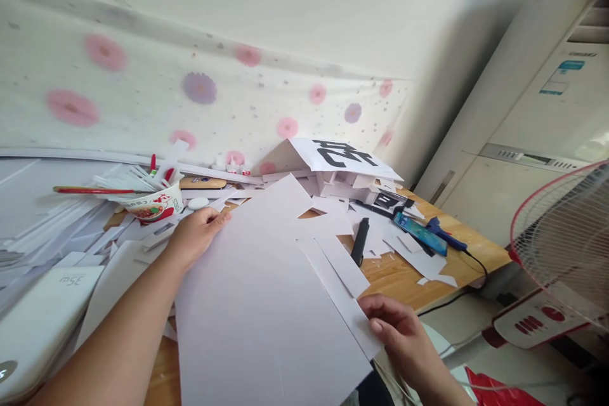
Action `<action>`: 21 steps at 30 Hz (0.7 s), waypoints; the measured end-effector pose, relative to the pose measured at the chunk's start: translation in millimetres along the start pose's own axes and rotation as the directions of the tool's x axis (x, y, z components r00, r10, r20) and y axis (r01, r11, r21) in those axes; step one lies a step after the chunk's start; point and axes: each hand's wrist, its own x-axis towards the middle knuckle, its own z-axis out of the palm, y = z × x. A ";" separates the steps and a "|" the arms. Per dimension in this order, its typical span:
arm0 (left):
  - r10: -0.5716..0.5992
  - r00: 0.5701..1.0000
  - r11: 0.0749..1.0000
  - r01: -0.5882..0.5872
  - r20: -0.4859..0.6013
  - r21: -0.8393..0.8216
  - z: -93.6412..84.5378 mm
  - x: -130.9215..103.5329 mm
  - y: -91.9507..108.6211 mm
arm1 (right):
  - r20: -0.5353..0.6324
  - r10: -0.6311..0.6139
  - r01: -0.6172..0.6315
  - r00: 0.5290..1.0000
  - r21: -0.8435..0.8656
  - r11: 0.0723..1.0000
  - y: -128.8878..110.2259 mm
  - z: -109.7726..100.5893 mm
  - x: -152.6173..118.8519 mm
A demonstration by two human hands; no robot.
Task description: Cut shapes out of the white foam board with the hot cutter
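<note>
Supporting the large, smooth white card sheet (257, 304) from both sides is the sound way to handle it. The left hand (197, 235) pinches its upper left edge, thumb on top, while the right hand (402, 336) curls at the outer edge of a narrow white card strip (349, 307) along the sheet's right side; I cannot tell whether those fingers grip the strip or only touch it, nor whether strip and sheet are joined. A light, even hold would suit best, I judge, since the broad panel could buckle if squeezed or if its lower right corner, reaching past the desk's near edge, sags. Under and around the sheet, the light brown wooden desk (390, 276) is strewn with white offcuts. Toward the right corner lie a black stick-shaped tool (360, 241), a blue-screened phone (419, 233) and a dark blue corded glue gun (445, 233). A white card model with black markings (352, 155) stands by the far edge, and a printed paper bowl (157, 203) stuffed with strips sits to the left. Beyond the right corner stands a red-rimmed fan (566, 247); pink and purple flowered sheeting (200, 87) covers the wall behind.
</note>
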 end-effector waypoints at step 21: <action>-0.022 0.999 0.856 0.033 0.027 -0.516 7.7 -11.1 7.3 | 0.040 -0.281 0.238 0.959 -0.654 0.718 -66.7 7.8 33.7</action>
